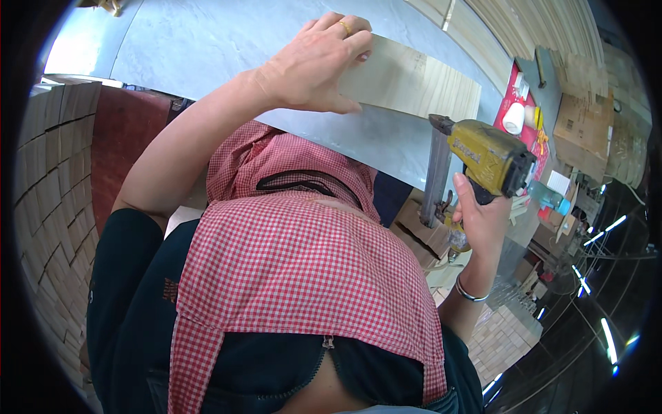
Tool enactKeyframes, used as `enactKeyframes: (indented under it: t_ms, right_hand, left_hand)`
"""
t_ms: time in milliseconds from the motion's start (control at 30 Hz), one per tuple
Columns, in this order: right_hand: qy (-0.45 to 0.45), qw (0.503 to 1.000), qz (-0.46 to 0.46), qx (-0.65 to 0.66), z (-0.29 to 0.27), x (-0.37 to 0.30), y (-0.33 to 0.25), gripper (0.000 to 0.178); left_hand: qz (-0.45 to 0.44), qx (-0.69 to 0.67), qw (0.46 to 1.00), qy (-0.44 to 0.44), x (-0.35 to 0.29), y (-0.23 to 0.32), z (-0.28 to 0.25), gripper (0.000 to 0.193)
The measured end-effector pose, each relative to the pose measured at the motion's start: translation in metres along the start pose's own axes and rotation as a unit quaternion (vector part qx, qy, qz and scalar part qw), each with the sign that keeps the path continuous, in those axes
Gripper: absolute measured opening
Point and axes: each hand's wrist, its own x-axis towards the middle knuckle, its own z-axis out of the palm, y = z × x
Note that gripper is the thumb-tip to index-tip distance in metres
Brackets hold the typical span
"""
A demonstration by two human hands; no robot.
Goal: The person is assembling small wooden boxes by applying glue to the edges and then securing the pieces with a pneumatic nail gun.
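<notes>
A pale wooden board lies on the grey marbled worktop. My left hand grips its left end, the fingers bent over the far side and the thumb along the near edge. A ring shows on one of those fingers. In my right hand is a yellow nail gun, the fingers closed around its handle. The nose of the gun sits at the near edge of the board, towards its right end; whether it touches the wood I cannot tell. The gun's long grey magazine hangs down past the table's front edge.
Long wooden strips are piled at the far right. Beside them are a white cup, a cardboard box and a clear bottle with a blue cap. Stacked wood blocks rise at the left, more at the lower right.
</notes>
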Motion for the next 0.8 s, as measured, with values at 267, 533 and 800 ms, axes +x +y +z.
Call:
enactKeyframes:
  t_ms: [267,533,800]
  right_hand:
    - [-0.004,1.000,-0.013,0.014,0.026,-0.022,-0.029,0.031]
    - [-0.092,0.994,-0.054,-0.004,0.055,-0.029,-0.044,0.034]
    - [-0.091,0.996,-0.024,-0.007,0.067,-0.034,-0.053,0.033]
  left_hand:
    - [-0.030,-0.153,0.988,0.006,-0.032,-0.024,-0.004,0.066]
    - [-0.040,-0.192,0.981,0.006,-0.027,-0.021,0.002,0.064]
    - [-0.015,-0.199,0.979,0.040,-0.027,-0.022,0.008,0.064]
